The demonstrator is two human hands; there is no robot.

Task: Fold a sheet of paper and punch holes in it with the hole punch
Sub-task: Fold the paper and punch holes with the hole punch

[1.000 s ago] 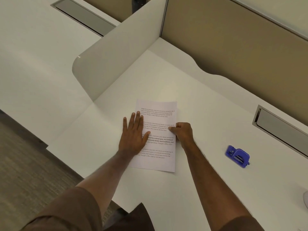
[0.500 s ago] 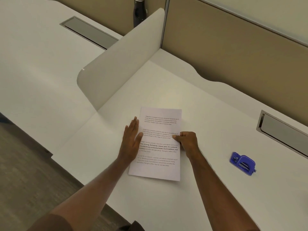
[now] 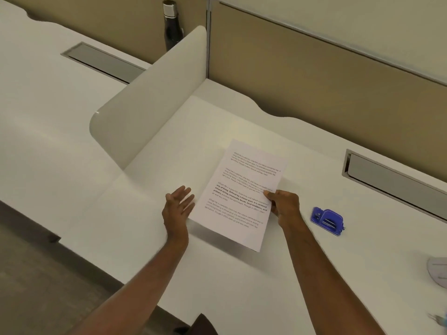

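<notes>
A white sheet of paper (image 3: 242, 192) with printed text is lifted off the white desk (image 3: 169, 170), tilted, casting a shadow below its near edge. My right hand (image 3: 281, 205) pinches the sheet's right edge between thumb and fingers. My left hand (image 3: 178, 206) hovers just left of the sheet with fingers spread, apart from it or barely at its edge. A small blue hole punch (image 3: 327, 220) lies on the desk to the right of my right hand.
A curved white divider panel (image 3: 145, 102) stands at the back left, with a dark bottle (image 3: 171, 25) behind it. Tan partition walls close the back. Grey cable trays sit at the far left (image 3: 101, 61) and right (image 3: 391, 182). A grey object (image 3: 437, 272) lies at the right edge.
My left hand came off the sheet and moved left, fingers spread. My right hand raised the sheet off the desk and turned it clockwise. The camera view shifted.
</notes>
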